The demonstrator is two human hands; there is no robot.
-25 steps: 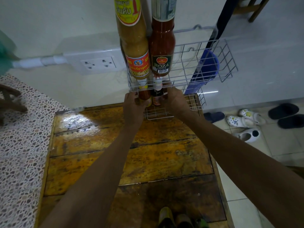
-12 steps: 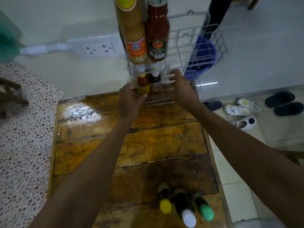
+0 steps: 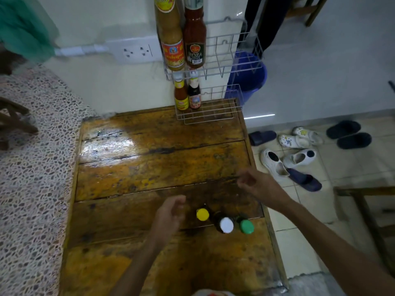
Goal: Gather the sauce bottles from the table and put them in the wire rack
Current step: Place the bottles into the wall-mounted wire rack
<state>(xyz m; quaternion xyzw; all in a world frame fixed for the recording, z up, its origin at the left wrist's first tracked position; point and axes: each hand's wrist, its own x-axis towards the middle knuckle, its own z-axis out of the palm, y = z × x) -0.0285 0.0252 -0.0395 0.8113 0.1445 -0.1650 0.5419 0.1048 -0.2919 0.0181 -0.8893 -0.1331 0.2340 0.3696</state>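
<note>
Left hand [image 3: 171, 212] empty, fingers loosely curled and apart, hovering just at 9 o'clock of the yellow-capped bottle [image 3: 202, 214]; not touching, placed as if for a side grab. Right hand [image 3: 255, 183] also empty, half-curled, holding nothing, above the bench [image 3: 128, 171] at 1 o'clock of the cluster, likely lining up on the far-side bottles. Three left to gather, standing upright and tight together near the bench's 5 o'clock area: yellow cap, white-capped bottle [image 3: 226, 224] in the middle, green-capped bottle [image 3: 246, 226] at 3 o'clock of it. Bunched close, so two-handed pickup looks plausible. Wire rack [image 3: 233, 67] on the wall at 12 o'clock of the bench: two tall bottles [image 3: 181, 45] on the upper tier, two small bottles [image 3: 187, 97] on the lower tier, all pushed to the left end, free slots to the right. Task judged past halfway. Shoes [image 3: 299, 146] on the floor at 3 o'clock, irrelevant.
</note>
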